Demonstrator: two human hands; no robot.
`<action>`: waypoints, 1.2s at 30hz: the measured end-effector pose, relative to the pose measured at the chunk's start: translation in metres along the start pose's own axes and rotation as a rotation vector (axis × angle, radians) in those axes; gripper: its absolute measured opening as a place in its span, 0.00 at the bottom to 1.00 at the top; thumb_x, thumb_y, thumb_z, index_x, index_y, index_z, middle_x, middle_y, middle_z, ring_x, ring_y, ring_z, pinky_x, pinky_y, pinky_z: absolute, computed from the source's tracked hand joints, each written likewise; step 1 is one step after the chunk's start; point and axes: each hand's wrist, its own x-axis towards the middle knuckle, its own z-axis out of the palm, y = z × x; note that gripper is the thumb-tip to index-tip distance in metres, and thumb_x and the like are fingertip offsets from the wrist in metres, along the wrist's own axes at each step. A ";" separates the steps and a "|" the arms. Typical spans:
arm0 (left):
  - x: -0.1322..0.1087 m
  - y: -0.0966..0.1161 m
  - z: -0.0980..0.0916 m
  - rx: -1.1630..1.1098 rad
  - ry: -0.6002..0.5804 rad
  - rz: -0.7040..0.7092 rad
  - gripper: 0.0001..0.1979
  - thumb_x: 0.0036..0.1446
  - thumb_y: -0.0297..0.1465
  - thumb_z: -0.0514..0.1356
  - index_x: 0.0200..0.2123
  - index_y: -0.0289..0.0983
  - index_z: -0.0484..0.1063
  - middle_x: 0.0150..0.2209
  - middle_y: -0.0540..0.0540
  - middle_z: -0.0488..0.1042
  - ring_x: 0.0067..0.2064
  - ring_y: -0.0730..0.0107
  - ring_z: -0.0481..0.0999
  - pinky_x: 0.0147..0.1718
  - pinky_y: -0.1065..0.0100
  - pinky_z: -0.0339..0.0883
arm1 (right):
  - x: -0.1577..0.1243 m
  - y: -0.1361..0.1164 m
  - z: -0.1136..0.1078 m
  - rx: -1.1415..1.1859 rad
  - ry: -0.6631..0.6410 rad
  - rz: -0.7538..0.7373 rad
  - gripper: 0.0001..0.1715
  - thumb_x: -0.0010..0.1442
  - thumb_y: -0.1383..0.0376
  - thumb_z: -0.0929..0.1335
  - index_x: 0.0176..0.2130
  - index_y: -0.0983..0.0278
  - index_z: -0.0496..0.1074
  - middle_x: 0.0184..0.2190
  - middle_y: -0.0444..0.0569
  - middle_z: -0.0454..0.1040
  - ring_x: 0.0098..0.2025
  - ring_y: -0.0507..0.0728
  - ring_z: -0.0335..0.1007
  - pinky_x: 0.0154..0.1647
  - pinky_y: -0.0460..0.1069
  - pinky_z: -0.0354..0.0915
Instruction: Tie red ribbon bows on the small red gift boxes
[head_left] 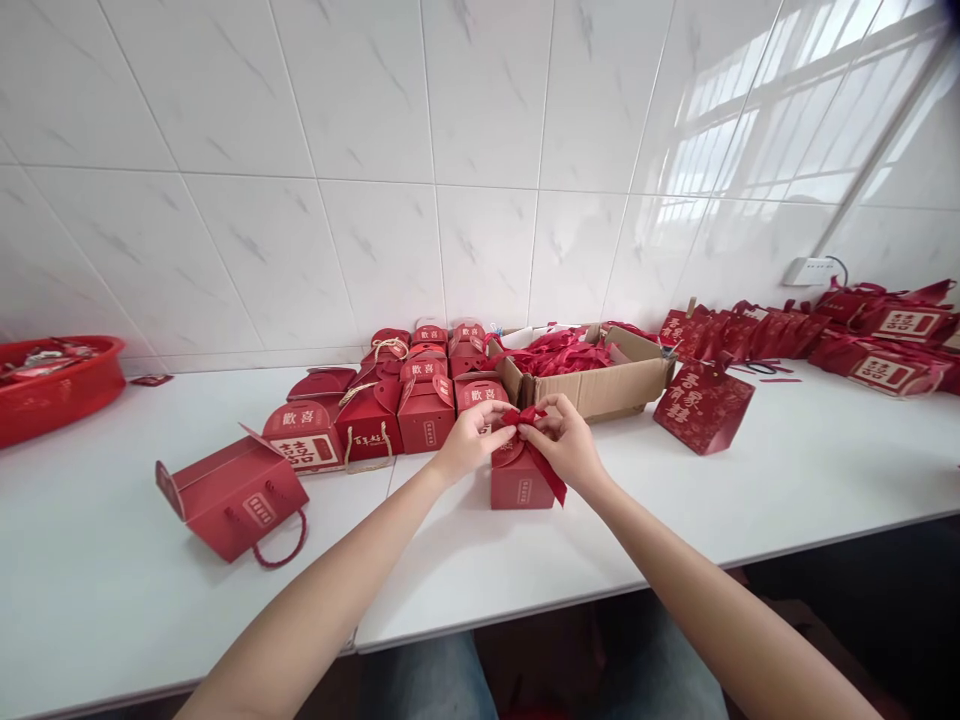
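A small red gift box (523,487) stands upright on the white table in front of me. On its top a red ribbon (551,474) forms a bow, one tail hanging down the right side. My left hand (478,437) pinches the bow's left part between thumb and fingers. From the other side my right hand (561,436) grips the bow's right part, its fingertips almost meeting those of the left. The knot itself is partly covered by my fingers.
Several red boxes (426,415) stand grouped behind my left hand. A cardboard box (600,385) of red ribbons sits behind my right. An opened red box (240,497) lies left; a red basin (60,385) is farther left. Right stand a patterned red box (703,408) and red bags (896,335).
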 end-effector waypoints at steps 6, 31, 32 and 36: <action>0.002 -0.003 0.002 -0.032 -0.014 -0.014 0.15 0.45 0.37 0.68 0.34 0.34 0.75 0.36 0.44 0.77 0.39 0.64 0.74 0.42 0.64 0.67 | -0.003 0.000 -0.001 -0.052 0.019 -0.038 0.19 0.52 0.59 0.69 0.42 0.57 0.59 0.24 0.38 0.71 0.22 0.50 0.60 0.28 0.46 0.59; -0.002 -0.007 0.012 0.021 0.146 0.073 0.15 0.44 0.41 0.68 0.28 0.35 0.76 0.32 0.45 0.78 0.36 0.64 0.75 0.41 0.64 0.70 | -0.002 -0.002 -0.015 -0.142 -0.045 0.117 0.15 0.54 0.54 0.69 0.32 0.61 0.80 0.59 0.55 0.63 0.64 0.65 0.54 0.56 0.58 0.59; -0.002 -0.007 0.012 0.031 0.147 0.080 0.14 0.44 0.41 0.67 0.29 0.35 0.75 0.32 0.45 0.78 0.36 0.64 0.75 0.40 0.63 0.70 | -0.001 -0.003 -0.015 -0.084 -0.075 0.156 0.15 0.54 0.53 0.69 0.31 0.61 0.80 0.59 0.56 0.64 0.66 0.64 0.50 0.56 0.57 0.60; 0.002 -0.011 0.014 0.071 0.143 0.099 0.13 0.46 0.39 0.66 0.28 0.35 0.74 0.31 0.45 0.78 0.35 0.65 0.75 0.39 0.63 0.70 | -0.001 -0.004 -0.013 0.035 -0.172 0.198 0.18 0.53 0.50 0.69 0.25 0.62 0.77 0.53 0.57 0.71 0.69 0.61 0.39 0.61 0.58 0.54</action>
